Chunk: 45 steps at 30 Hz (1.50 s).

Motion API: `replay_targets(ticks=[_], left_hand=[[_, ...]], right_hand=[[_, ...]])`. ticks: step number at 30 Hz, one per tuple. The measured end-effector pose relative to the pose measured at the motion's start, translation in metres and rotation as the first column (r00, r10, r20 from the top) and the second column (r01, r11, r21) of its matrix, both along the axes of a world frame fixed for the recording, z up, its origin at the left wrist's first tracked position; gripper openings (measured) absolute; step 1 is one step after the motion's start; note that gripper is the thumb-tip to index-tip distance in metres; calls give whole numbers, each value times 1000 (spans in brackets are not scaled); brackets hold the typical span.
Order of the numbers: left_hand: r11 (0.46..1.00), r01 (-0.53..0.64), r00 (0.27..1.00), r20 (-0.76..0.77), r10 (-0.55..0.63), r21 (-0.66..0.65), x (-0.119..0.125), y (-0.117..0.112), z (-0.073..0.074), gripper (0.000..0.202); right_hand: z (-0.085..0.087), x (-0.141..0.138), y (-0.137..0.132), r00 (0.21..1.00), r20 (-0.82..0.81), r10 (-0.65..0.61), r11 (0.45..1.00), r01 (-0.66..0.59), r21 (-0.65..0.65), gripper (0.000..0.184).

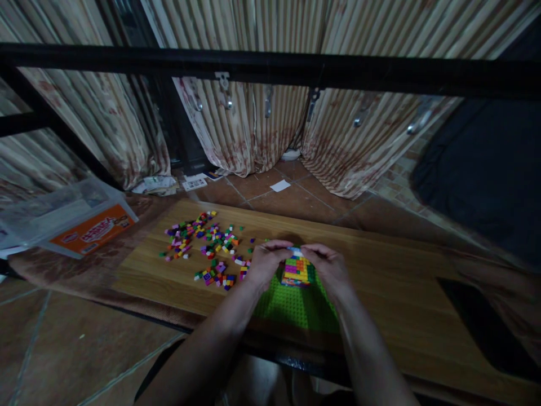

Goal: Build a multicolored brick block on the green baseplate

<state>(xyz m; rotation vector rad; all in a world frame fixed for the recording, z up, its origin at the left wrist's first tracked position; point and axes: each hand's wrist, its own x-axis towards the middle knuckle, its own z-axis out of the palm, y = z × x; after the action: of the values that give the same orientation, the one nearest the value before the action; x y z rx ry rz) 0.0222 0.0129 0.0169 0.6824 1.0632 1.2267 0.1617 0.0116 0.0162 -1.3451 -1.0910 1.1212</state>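
Toy brick build mid-table, loose bricks crowding the left

So the loose bricks spread right up near the left hand, with a clear plastic bin farther over. Build's on a green baseplate by the near edge; wood tabletop stretches right to a flat black slab. Left and right hand fingertips bunch at the build's far end, partly hiding it; can't tell if they're pinching or just touching.

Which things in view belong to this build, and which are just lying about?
In use: left hand, right hand, brick build, green baseplate, likely the loose bricks.
Lying about, apparently: white paper on the floor, dark flat object at right.
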Motion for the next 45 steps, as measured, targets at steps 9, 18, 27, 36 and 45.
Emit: replay_targets(ticks=[9, 18, 27, 36, 45], left_hand=[[996, -74, 996, -40, 76, 55, -24, -4, 16, 30], [864, -492, 870, 83, 486, 105, -111, 0, 39, 27], [869, -485, 874, 94, 477, 94, -144, -13, 41, 22], [867, -494, 866, 131, 483, 68, -167, -23, 47, 20], [840, -538, 835, 183, 518, 76, -185, -24, 45, 21]], right_hand=[[-1, 7, -6, 988, 79, -131, 983, 119, 143, 33], [35, -45, -40, 963, 195, -185, 886, 78, 458, 18], [-3, -110, -41, 580, 781, 231, 877, -472, 91, 23], [-29, -138, -21, 400, 916, 21, 914, -378, 144, 13], [-24, -137, -12, 430, 898, 95, 927, -366, 77, 17]])
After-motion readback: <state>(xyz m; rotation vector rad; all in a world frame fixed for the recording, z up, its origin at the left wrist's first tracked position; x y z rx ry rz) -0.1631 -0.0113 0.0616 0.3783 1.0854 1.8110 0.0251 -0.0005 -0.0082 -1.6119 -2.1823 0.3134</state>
